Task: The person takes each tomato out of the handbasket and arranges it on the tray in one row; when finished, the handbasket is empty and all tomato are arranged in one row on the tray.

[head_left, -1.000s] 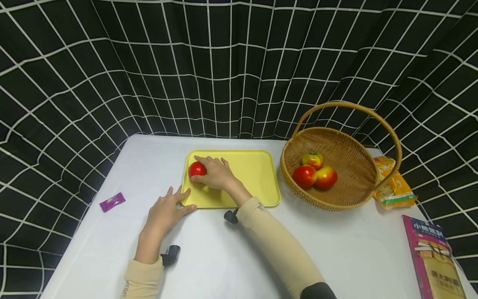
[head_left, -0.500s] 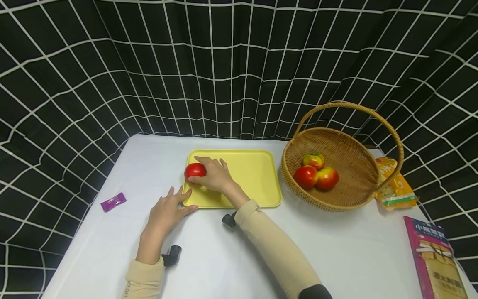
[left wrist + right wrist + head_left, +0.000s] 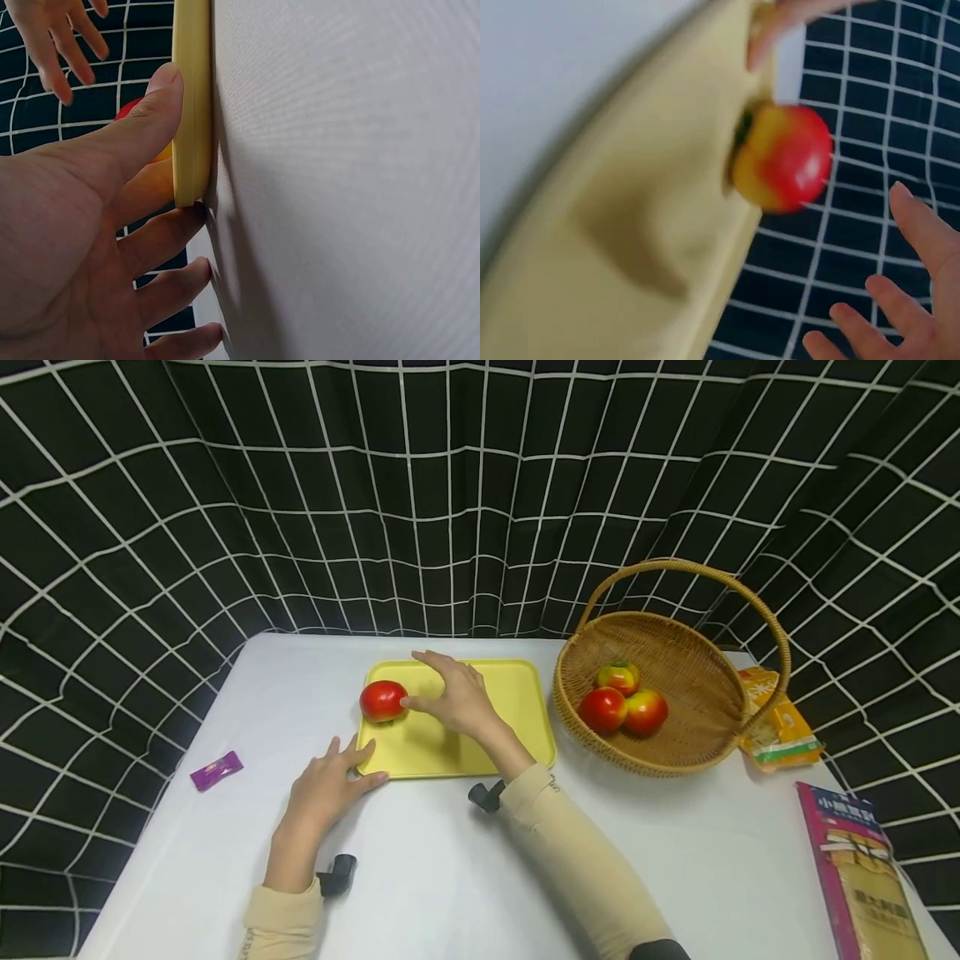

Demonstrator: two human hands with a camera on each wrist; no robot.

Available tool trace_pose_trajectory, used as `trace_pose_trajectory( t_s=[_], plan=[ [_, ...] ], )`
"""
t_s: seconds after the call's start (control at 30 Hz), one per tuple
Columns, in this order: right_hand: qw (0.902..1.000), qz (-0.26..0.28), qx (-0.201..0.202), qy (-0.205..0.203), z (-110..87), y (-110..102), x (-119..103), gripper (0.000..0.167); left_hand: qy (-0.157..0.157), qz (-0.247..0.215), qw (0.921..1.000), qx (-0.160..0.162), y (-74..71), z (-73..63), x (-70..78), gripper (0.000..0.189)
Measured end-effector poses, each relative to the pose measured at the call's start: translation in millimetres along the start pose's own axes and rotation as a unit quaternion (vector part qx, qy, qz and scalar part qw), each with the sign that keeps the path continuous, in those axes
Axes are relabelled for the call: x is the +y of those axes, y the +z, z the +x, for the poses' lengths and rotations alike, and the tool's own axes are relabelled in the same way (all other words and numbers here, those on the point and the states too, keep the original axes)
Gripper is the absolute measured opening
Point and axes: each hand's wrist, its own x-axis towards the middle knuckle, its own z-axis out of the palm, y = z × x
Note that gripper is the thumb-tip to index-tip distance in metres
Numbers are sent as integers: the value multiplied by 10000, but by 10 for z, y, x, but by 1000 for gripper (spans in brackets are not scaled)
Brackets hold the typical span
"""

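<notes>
A glossy fruit (image 3: 384, 702), red on top, lies at the left end of the yellow tray (image 3: 517, 710). The right wrist view shows its yellow-and-red side and a bit of dark green at the tray. My right hand (image 3: 457, 695) hovers over the tray just right of the fruit, fingers spread and holding nothing; its thumb tip overlaps the fruit's edge in the head view. At the tray's near left corner rests my left hand (image 3: 322, 789), fingers spread. Its thumb (image 3: 166, 94) lies against the tray's front wall, and the lower fingertips reach the white table.
Right of the tray stands a wicker basket (image 3: 697, 693) with a tall handle and three red-and-yellow fruits (image 3: 602, 710). An orange snack bag (image 3: 783, 722) and a pink-edged package (image 3: 862, 872) lie farther right. A small purple packet (image 3: 217, 771) is at left.
My right hand has let go of the fruit and drawn back to the right, its fingers opening. The fruit sits slightly farther left on the tray. My left hand keeps its place at the corner.
</notes>
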Motion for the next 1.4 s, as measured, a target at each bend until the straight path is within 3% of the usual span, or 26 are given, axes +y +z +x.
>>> trace_pose_trajectory(
  t_s=[0.27,0.53,0.8,1.0,1.2,1.4],
  plan=[
    [9956,618,663,256,-149,-569,91,82,19,-25,10000,-6,8,5,9,74],
    [9876,758,1339,327,-459,-1227,280,85,-4,-87,9999,-75,9,21,17,75],
    [9813,715,1623,745,-804,-1728,588,84,-42,-106,9999,-129,15,15,16,76],
    [9764,569,1720,1177,-955,-1854,793,86,-37,-120,9998,-153,2,-3,12,76],
    [9728,354,1451,1768,-1017,-1821,1021,92,-27,-130,9997,-182,2,-10,8,76],
    [9736,855,1133,1788,-1114,-1798,1244,91,8,-109,9998,-175,6,2,14,76]
  ],
)
